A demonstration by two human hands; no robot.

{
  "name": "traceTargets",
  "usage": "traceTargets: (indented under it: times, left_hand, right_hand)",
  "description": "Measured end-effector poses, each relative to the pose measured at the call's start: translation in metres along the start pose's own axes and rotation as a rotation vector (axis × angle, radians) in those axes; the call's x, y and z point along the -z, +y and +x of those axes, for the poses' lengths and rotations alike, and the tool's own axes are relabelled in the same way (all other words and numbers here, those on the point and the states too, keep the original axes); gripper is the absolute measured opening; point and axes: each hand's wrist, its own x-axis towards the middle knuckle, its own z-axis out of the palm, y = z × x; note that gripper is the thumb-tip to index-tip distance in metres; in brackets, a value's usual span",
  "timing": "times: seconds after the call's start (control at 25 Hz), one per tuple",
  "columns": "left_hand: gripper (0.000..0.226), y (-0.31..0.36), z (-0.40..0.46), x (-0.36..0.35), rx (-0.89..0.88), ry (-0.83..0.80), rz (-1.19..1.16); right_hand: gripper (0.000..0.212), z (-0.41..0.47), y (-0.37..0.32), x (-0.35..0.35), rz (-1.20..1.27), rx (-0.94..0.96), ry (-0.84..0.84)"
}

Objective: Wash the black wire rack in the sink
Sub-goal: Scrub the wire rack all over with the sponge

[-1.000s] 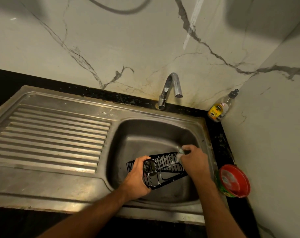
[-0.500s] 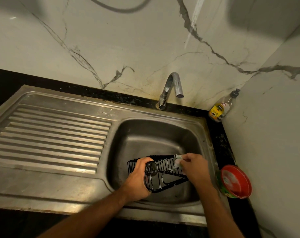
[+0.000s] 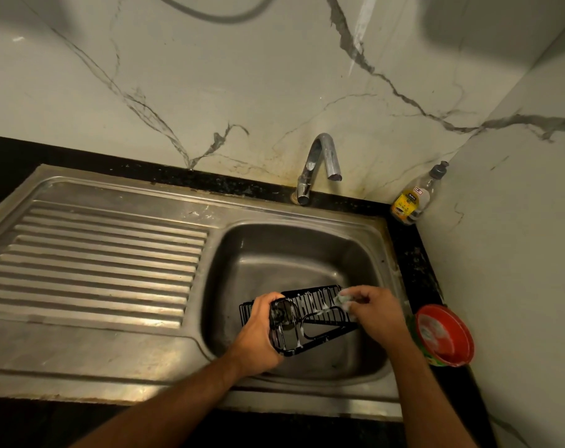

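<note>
The left hand [image 3: 258,334] had its fingers curled tight around the left end of the black wire rack [image 3: 307,313], holding it up over the sink [image 3: 294,250] bowl. The right hand [image 3: 376,313] pinched a small soapy scrubber [image 3: 341,299] against the rack's right end. A red tub [image 3: 444,334] sat on the counter just right of the sink.
</note>
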Motion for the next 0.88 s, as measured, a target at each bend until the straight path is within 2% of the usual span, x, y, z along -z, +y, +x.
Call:
traceTargets:
  times: [0.12,0.32,0.48,0.68,0.8,0.88]
  left_hand:
    - [0.098,-0.007,0.002,-0.003,-0.003,0.022,-0.019]
    - [0.097,-0.007,0.003,-0.004,0.001,0.022,-0.024]
    - [0.094,-0.005,0.003,-0.004,0.001,0.034,-0.025]
    - [0.099,-0.010,0.003,-0.002,0.002,0.057,-0.032]
    - [0.099,-0.009,0.004,-0.003,-0.006,0.049,-0.018]
    - [0.099,-0.010,0.005,-0.003,-0.010,0.055,-0.014]
  right_hand:
    - [0.021,0.004,0.004,-0.005,0.033,-0.043,0.161]
    - [0.017,0.005,0.006,-0.022,-0.084,-0.061,0.103]
    - [0.031,0.015,-0.002,-0.017,-0.040,-0.019,0.140]
    - [0.028,0.002,-0.003,-0.014,-0.160,0.029,0.053]
    - [0.029,-0.001,0.001,0.008,-0.328,0.022,-0.119]
    - [0.026,0.006,-0.007,0.011,-0.364,0.049,-0.146]
